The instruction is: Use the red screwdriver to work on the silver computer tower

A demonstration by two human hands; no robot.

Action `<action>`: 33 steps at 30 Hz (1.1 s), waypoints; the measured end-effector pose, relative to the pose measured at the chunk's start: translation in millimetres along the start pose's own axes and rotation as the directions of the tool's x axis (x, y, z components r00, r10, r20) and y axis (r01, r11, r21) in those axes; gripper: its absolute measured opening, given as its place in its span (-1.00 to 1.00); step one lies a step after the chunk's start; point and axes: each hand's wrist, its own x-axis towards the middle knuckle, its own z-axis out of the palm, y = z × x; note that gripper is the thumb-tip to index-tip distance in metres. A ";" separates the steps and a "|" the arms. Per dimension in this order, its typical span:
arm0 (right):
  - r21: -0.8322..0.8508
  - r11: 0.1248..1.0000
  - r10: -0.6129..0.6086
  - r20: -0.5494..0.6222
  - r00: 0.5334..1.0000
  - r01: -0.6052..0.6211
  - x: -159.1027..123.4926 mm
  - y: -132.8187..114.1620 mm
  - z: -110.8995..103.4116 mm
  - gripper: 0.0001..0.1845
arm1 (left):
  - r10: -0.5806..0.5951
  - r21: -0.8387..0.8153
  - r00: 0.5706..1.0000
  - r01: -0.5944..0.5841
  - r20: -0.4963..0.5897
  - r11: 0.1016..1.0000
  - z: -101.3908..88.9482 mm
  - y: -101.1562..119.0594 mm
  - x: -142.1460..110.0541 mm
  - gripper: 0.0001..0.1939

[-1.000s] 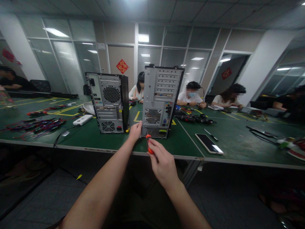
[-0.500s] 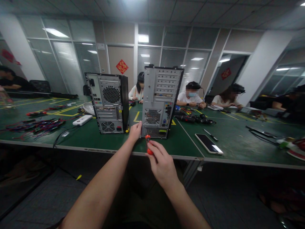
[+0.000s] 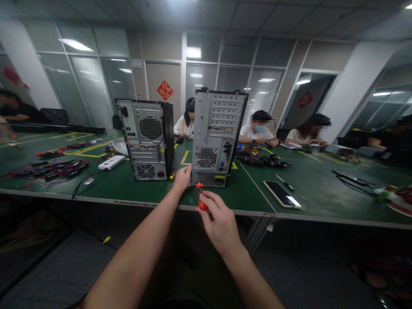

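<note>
A tall grey computer tower (image 3: 206,116) stands upright on the green table with its rear panel facing me. My left hand (image 3: 183,178) is closed against the tower's lower left edge, its fingertips partly hidden there. In my right hand (image 3: 220,214) is a screwdriver (image 3: 202,205) with a red and dark handle, held between thumb and fingers. Its thin shaft points up at the tower's lower left rear corner; what the tip touches is too small to tell. To the left stands a second, shorter computer tower (image 3: 149,148), also rear side towards me.
On the table (image 3: 244,197) lie a phone (image 3: 281,194) and a pen (image 3: 285,182) at right. A white power strip (image 3: 111,162) and tangled thin wires (image 3: 48,169) lie at left. Black cables (image 3: 264,160) sit behind the tower's right side. Several people sit across the table.
The screwdriver handle has shifted very slightly and turned a little in my right hand's fingers. My left hand and both towers stay in place.
</note>
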 end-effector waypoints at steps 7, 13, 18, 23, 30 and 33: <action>0.017 0.999 -0.049 0.006 0.999 0.049 3.1 1.2 -2.8 -0.62 | 0.015 0.010 1.000 -0.015 -0.007 1.000 -1.0 3.5 -1.1 -0.34; 0.015 0.998 -0.054 0.025 0.998 0.054 2.3 1.1 -2.6 -0.63 | -0.001 0.009 1.000 0.001 -0.002 1.000 -1.3 4.7 -1.6 -0.32; 0.028 0.999 0.027 -0.072 0.997 -0.025 1.8 3.5 0.7 -0.71 | 0.003 0.007 1.000 -0.003 -0.004 1.000 -0.6 1.9 -0.2 -0.33; 0.008 0.997 -0.083 0.019 0.996 0.083 4.5 1.4 -3.5 -0.58 | 0.006 0.011 1.000 -0.006 -0.007 1.000 0.3 0.9 0.1 -0.30; 0.030 1.000 0.004 -0.040 0.999 -0.003 2.2 2.2 -1.7 -0.70 | 0.005 0.006 1.000 -0.005 0.004 1.000 -0.5 1.5 0.2 -0.30; 0.039 0.999 0.032 -0.093 0.995 -0.028 2.2 3.4 -0.5 -0.72 | 0.001 -0.002 1.000 -0.001 0.003 1.000 -0.1 0.7 0.5 -0.31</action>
